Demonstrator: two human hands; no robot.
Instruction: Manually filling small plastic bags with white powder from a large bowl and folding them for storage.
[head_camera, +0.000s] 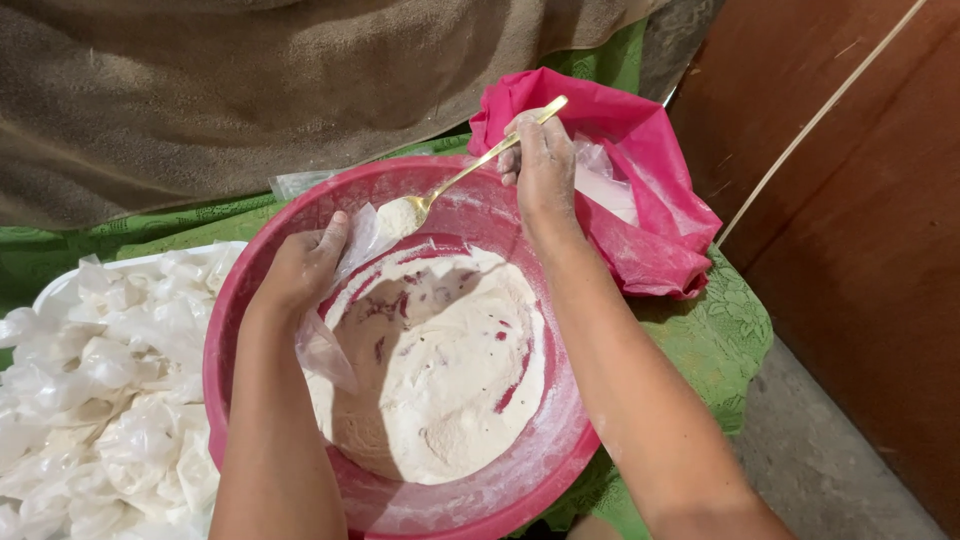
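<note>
Head view: my right hand (543, 160) pinches gold spoon (470, 172) by handle end, long axis slanting down-left, floured tip just beside mouth of clear bag (340, 290). My left hand (300, 268), nearer, grips bag rim, holding it open over red basin (540, 470). Flour (450, 370) lies below in basin.

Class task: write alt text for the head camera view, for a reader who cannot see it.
A right hand tips a gold spoon of white flour into a small clear bag held open by the left hand, over a red basin of flour. Filled clear bags lie left; a pink bag lies behind.
</note>
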